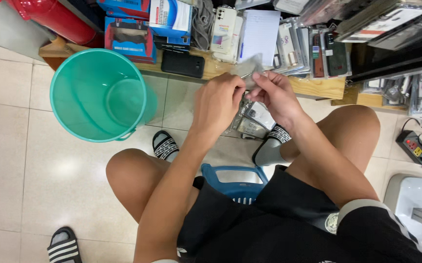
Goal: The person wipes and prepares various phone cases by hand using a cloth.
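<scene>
My left hand [218, 100] and right hand [276, 92] pinching one clear plastic sleeve [250, 65], fingers closed on it, one teal bucket [99, 95] left of them, phone cases [255, 117] heaped beneath.

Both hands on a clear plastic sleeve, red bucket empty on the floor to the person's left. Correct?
Not quite: the bucket is teal green, not red, as the head view shows. The rest holds: it is empty, on the tiled floor to the person's left, and the left hand and right hand both hold the clear plastic sleeve.
</scene>
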